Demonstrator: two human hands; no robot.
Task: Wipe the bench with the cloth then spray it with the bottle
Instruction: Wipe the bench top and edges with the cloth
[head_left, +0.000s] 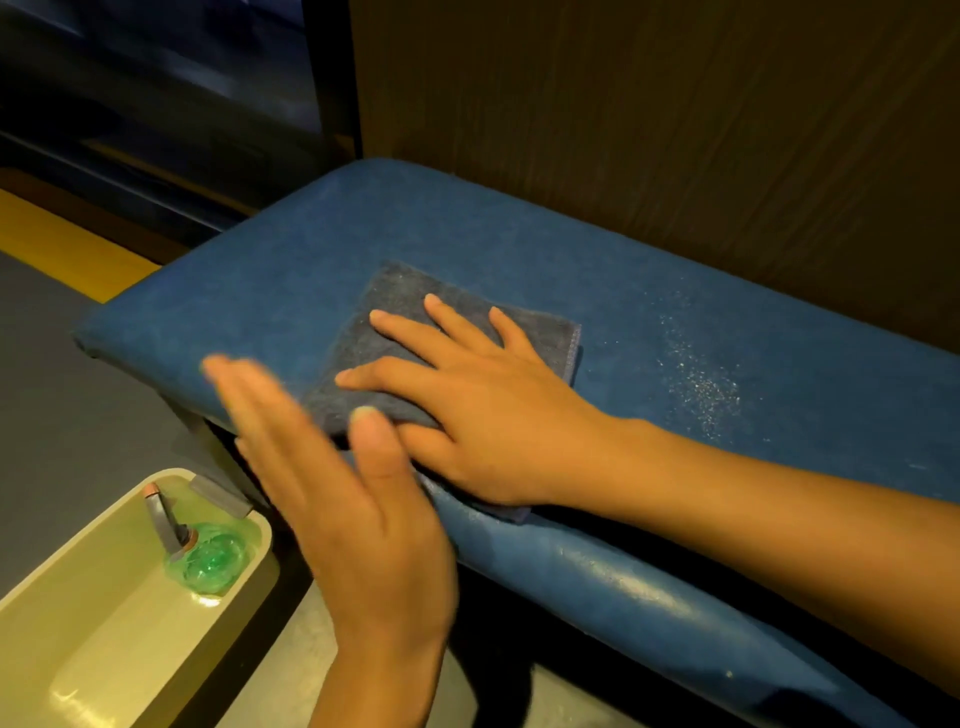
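A folded dark grey cloth (384, 322) lies on the blue padded bench (675, 322) near its left end. My right hand (483, 410) presses flat on the cloth with fingers spread. Blurred and with straight fingers, my left hand (343, 478) hovers at the bench's front edge, beside the cloth's near corner, and holds nothing. A green spray bottle (208, 556) with a grey trigger head lies in a pale tub on the floor at the lower left.
The pale yellow-green tub (93, 639) stands on the grey floor left of the bench. A dark wood-grain wall (649, 104) runs behind the bench. White specks (696, 374) dot the bench surface right of the cloth.
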